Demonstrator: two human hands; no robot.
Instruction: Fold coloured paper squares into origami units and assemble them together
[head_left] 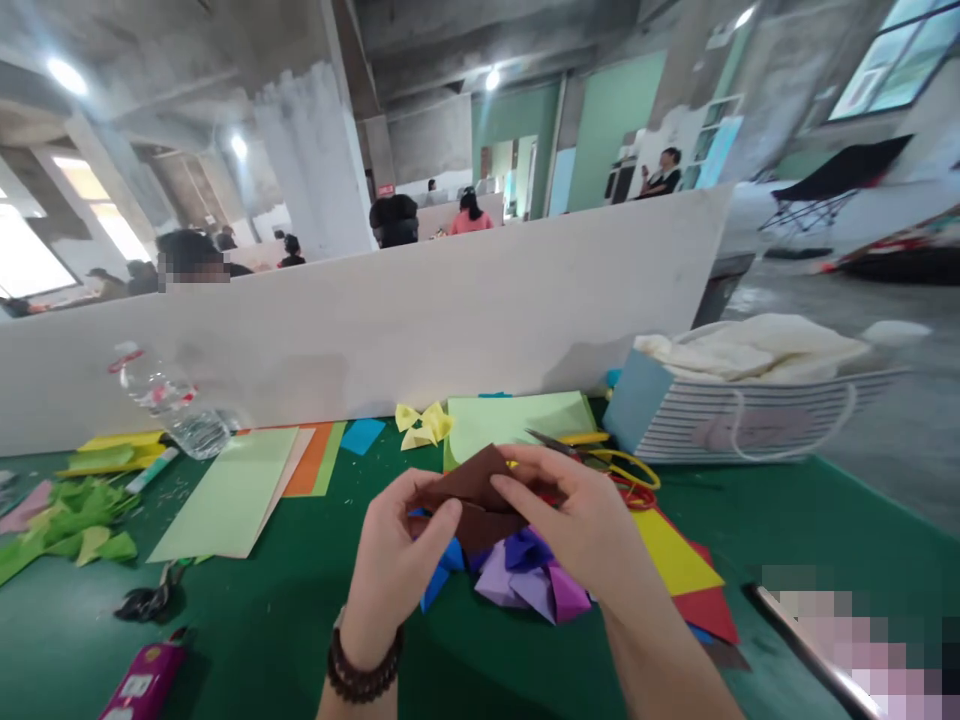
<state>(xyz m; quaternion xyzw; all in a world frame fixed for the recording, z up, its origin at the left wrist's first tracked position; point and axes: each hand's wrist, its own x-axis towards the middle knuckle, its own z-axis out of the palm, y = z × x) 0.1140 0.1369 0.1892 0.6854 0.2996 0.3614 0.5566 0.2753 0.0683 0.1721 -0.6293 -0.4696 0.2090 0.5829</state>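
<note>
Both my hands hold a folded piece of dark brown paper (476, 495) above the green table (285, 610). My left hand (397, 565) pinches its left side with thumb and fingers closed. My right hand (577, 520) grips the right side, fingers curled over the fold. Under the hands lie purple folded paper shapes (529, 580) and a blue one (442, 570). A yellow paper bow (424, 423) sits further back.
Scissors with yellow handles (600, 460) lie on coloured sheets at the right. A striped bag (750, 415) stands behind them. Light green sheets (232, 490), green scraps (67, 520), a lying plastic bottle (169, 400), a pink case (142, 685) and a white partition (450, 300) surround the spot.
</note>
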